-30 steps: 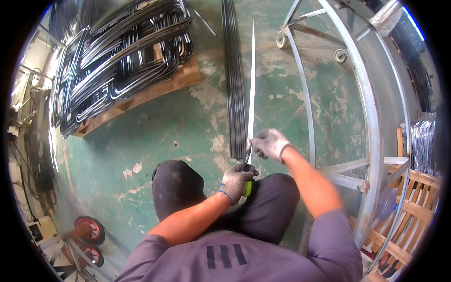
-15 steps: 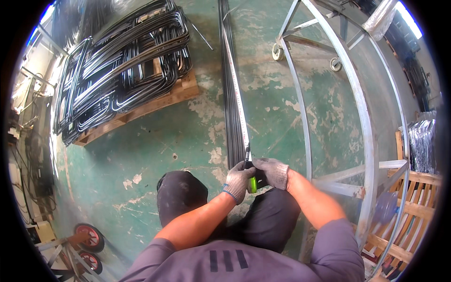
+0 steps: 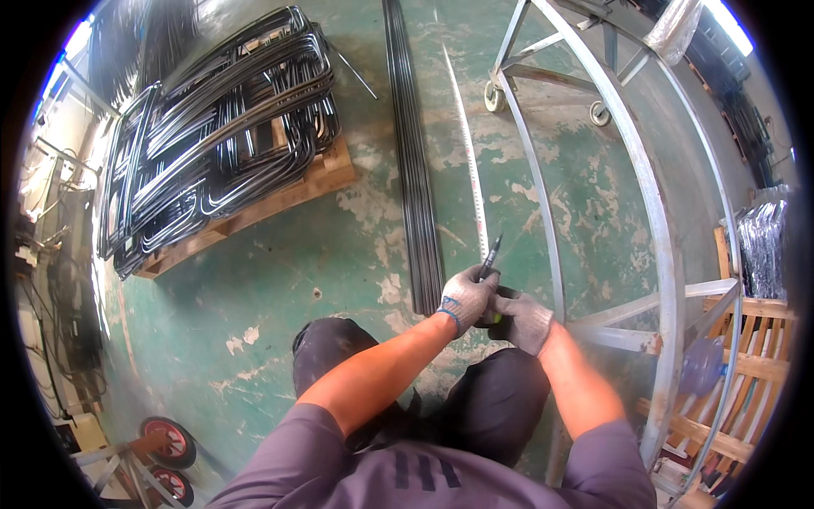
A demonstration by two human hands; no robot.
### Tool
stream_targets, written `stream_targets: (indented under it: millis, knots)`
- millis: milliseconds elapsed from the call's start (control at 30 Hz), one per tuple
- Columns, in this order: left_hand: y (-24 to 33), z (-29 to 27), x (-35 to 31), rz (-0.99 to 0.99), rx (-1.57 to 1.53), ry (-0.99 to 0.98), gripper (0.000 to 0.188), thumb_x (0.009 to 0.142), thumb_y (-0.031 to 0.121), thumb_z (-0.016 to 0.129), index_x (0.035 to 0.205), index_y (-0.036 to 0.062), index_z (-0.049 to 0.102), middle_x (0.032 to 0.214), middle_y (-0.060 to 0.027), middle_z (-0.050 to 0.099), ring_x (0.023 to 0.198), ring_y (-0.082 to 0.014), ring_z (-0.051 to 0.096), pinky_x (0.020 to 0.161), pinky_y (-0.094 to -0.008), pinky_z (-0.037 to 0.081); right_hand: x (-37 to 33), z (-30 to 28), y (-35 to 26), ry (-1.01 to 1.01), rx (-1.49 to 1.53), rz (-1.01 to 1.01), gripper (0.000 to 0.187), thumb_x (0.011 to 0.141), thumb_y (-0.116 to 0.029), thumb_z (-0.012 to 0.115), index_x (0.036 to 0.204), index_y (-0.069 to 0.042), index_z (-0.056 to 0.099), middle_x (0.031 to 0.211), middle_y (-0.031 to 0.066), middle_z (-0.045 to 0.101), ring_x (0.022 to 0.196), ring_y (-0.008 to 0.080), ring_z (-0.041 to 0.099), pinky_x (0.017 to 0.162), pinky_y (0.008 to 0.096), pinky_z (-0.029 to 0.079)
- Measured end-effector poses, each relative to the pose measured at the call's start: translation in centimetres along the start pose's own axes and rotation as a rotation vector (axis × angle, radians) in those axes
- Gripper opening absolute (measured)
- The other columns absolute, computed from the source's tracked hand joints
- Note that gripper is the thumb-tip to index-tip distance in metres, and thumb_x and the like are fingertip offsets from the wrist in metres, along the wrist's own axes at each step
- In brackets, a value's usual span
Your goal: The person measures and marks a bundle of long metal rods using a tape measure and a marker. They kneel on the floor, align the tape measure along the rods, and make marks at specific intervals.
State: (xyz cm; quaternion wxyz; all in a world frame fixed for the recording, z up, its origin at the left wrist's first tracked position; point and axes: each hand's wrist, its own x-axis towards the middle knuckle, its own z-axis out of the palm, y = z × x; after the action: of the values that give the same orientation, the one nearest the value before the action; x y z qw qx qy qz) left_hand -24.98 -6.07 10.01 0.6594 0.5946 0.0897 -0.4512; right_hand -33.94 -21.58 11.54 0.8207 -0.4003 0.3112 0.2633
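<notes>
My left hand [image 3: 468,295], in a light knit glove with a blue cuff edge, is closed with a dark marker pen [image 3: 491,254] sticking up out of it. Pressed close beside it, my gloved right hand [image 3: 524,321] is wrapped round a tape measure [image 3: 494,317], of which only a bit of green case shows. From the hands the pale blade [image 3: 472,174] runs out far ahead over the floor. Just left of the blade lies a long bundle of dark metal rods [image 3: 414,182], its near end by my left hand and touched by neither hand.
Bent metal tube frames [image 3: 246,110] are stacked on a wooden pallet [image 3: 326,174] at far left. A metal rack [image 3: 649,187] on casters stands close on my right. Beyond it are a wooden crate [image 3: 755,373] and a blue plastic bottle [image 3: 700,366]. Red-rimmed wheels [image 3: 168,443] are at lower left.
Both hands have moved right with the marker pen and tape measure. The blade, earlier along the rods, now lies apart from them to the right. The marker pen now tilts up to the right.
</notes>
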Motion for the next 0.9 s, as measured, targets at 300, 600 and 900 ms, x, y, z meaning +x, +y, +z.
stream_targets:
  millis: [300,600,900]
  knots:
    - [-2.0,-4.3,2.1,0.051,0.079,0.063,0.023,0.109,0.026,0.073,0.109,0.003,0.071,0.089,-0.0051,0.073,0.072,-0.0126,0.064,0.066,-0.0303,0.055,-1.8,-9.9,6.7,0.659,-0.818,0.045,0.039,0.105,-0.034,0.067,0.128,-0.004,0.072,0.102,0.0123,0.075,0.086,0.0259,0.072,0.074,0.0415,0.057]
    - [-0.9,-5.4,-0.8,-0.046,0.143,0.095,0.027,0.11,0.03,0.073,0.102,0.0057,0.064,0.074,-0.0028,0.063,0.06,-0.0137,0.059,0.054,-0.0328,0.048,-5.6,-20.6,31.5,0.698,-1.602,0.266,0.037,0.109,-0.037,0.061,0.122,-0.006,0.076,0.119,0.0164,0.078,0.106,0.0325,0.075,0.091,0.0456,0.06]
    - [-1.7,-5.9,-0.6,-0.003,0.139,0.119,0.026,0.11,0.029,0.074,0.103,0.0052,0.066,0.075,-0.0024,0.062,0.06,-0.0134,0.058,0.053,-0.0329,0.048,-2.2,-27.1,38.1,1.165,-1.014,-0.159,0.036,0.109,-0.035,0.062,0.116,-0.003,0.078,0.112,0.0205,0.08,0.108,0.0388,0.077,0.092,0.0487,0.059]
